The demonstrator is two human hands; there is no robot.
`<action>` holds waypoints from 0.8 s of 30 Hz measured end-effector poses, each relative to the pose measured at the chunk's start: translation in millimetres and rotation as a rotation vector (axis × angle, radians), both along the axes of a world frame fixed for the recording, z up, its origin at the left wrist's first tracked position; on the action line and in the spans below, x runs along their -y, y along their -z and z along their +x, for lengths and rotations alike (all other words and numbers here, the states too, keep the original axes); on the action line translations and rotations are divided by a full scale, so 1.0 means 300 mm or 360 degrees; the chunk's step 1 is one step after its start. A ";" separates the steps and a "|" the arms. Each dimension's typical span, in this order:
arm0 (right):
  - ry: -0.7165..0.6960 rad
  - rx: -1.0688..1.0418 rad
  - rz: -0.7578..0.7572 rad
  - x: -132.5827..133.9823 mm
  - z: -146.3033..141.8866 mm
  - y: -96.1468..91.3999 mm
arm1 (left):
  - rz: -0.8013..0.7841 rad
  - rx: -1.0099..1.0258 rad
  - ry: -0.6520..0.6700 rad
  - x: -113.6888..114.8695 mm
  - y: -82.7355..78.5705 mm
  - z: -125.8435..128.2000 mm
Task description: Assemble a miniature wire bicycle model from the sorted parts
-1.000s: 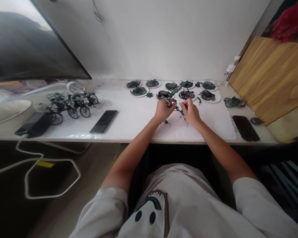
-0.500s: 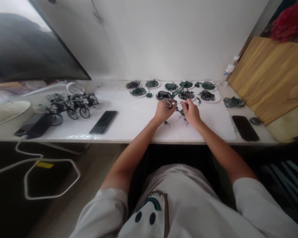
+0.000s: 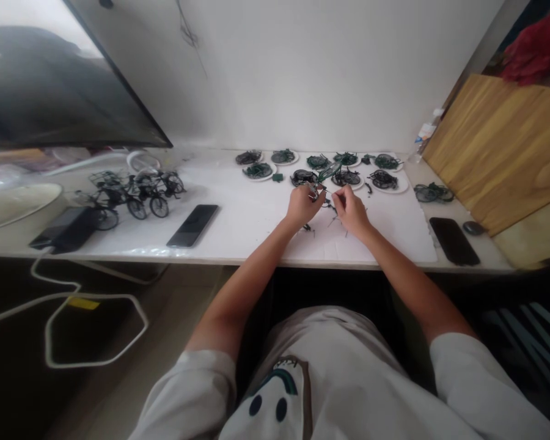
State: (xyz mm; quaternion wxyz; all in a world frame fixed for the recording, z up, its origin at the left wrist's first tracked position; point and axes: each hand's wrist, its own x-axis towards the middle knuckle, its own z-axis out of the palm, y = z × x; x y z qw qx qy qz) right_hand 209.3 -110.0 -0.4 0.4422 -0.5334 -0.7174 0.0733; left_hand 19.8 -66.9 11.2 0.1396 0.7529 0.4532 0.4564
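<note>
My left hand (image 3: 303, 206) is closed around a dark green model bicycle part (image 3: 329, 173), which sticks up past the fingers. Close beside it, my right hand (image 3: 352, 211) pinches at a thin, pale, rod-like piece running between the two hands; it is too small to name. Several small dark pieces (image 3: 307, 227) lie on the white board (image 3: 252, 229) under the hands. Just beyond the fingers are white plates (image 3: 401, 183) with black bicycle parts (image 3: 347, 177) and green bicycle parts (image 3: 258, 170).
Assembled black model bicycles (image 3: 137, 198) stand at the left near a phone (image 3: 192, 226), a black box (image 3: 64, 229) and a large bowl (image 3: 21, 205). A monitor (image 3: 73, 91) rises behind. At right are another phone (image 3: 453, 240), a mouse (image 3: 473, 228), a bottle (image 3: 426, 134) and a wooden panel (image 3: 495, 146).
My right hand has shifted slightly left, towards my left hand, with its fingers turned more upward. My left hand keeps its hold on the green part. The camera view has shifted slightly.
</note>
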 end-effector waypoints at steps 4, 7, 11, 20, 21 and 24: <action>0.0064 0.0029 -0.0022 0.011 0.004 -0.019 | 0.0051 0.0010 0.0010 -0.007 0.007 -0.004; 0.0101 0.0042 -0.0042 0.012 0.007 -0.024 | 0.0055 0.0017 0.0000 -0.011 0.012 -0.005; 0.0132 0.0062 -0.0076 0.005 0.009 -0.015 | 0.0021 0.0037 0.0011 -0.007 0.011 -0.005; 0.0046 -0.0059 -0.0181 0.009 -0.003 -0.008 | -0.0002 0.0045 -0.0001 -0.004 0.007 -0.004; 0.0034 -0.0078 -0.0184 0.010 -0.004 -0.009 | -0.0006 0.0053 -0.0001 -0.005 0.007 -0.005; 0.0026 -0.0097 -0.0190 0.011 -0.003 -0.011 | -0.0028 0.0088 0.0018 -0.005 0.008 -0.006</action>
